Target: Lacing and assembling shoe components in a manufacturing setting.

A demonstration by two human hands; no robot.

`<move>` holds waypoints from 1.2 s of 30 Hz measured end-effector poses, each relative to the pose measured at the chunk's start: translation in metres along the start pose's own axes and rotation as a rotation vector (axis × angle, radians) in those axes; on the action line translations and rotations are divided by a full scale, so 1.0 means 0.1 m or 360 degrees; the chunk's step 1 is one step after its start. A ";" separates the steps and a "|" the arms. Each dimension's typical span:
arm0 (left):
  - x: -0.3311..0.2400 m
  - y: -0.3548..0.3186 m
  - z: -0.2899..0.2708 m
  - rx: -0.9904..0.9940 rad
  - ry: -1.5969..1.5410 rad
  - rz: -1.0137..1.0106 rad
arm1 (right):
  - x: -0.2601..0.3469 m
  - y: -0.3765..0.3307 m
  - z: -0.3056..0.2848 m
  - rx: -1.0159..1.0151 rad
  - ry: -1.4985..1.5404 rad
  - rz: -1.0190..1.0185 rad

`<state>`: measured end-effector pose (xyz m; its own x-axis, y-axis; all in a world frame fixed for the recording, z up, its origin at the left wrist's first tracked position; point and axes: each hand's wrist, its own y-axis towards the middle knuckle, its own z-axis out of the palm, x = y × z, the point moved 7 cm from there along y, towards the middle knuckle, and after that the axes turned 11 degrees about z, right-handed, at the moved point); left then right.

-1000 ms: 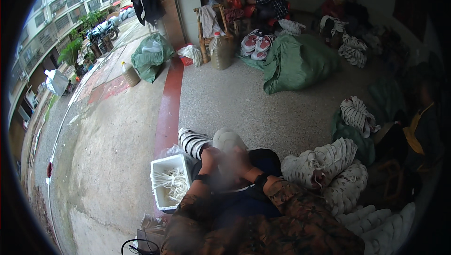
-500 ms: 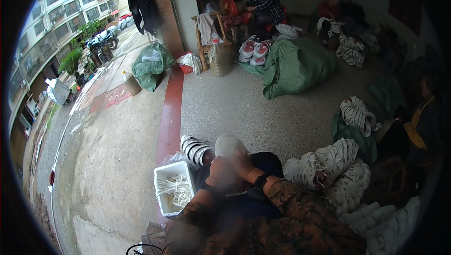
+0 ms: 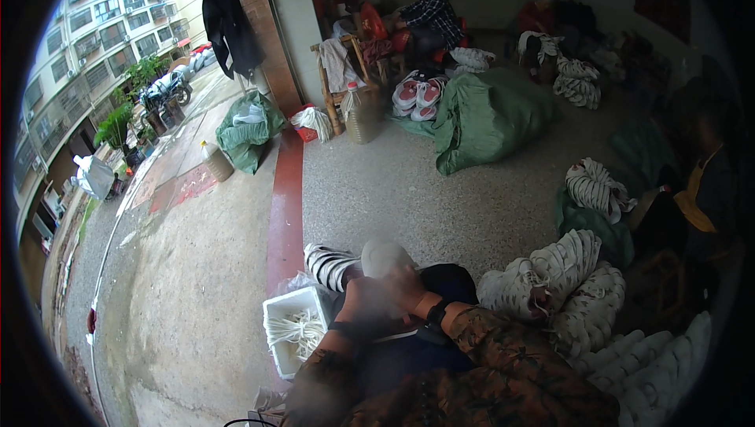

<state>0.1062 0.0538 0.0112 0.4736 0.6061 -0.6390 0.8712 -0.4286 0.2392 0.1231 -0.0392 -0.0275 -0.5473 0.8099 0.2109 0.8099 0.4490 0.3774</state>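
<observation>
Over my lap I hold a white shoe (image 3: 386,257), its pale rounded end pointing away from me. My left hand (image 3: 362,300) is closed at its near left side. Along its right side my right hand (image 3: 406,288) is closed, with a dark band on the wrist. A blurred spot covers the area between my hands, so fingertips and any lace there are hidden. Just left of the shoe lies a row of nested white shoes with dark stripes (image 3: 329,263). A white foam box (image 3: 274,350) holding a bundle of white shoelaces (image 3: 297,333) stands beside my left forearm.
Stacks of white shoes (image 3: 578,258) lie to my right. Farther off are a large green sack (image 3: 491,124), a plastic jug (image 3: 361,124) and a bamboo chair (image 3: 329,97). One person (image 3: 436,18) sits at the back; another, in a yellow-edged garment (image 3: 696,195), is at the right.
The view has shifted slightly. My hands sit a little lower and nearer to me, and slightly farther apart. The white shoe stays between them.
</observation>
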 end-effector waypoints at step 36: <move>-0.40 -0.09 0.28 -0.0294 0.0782 0.0260 | -0.54 0.00 -1.35 0.0389 0.3071 0.0852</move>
<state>0.0755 0.0148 0.0139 0.5706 0.8020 -0.1768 0.7685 -0.4454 0.4594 0.1243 -0.1337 0.0830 0.3809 -0.4591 0.8026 0.8512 0.5131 -0.1105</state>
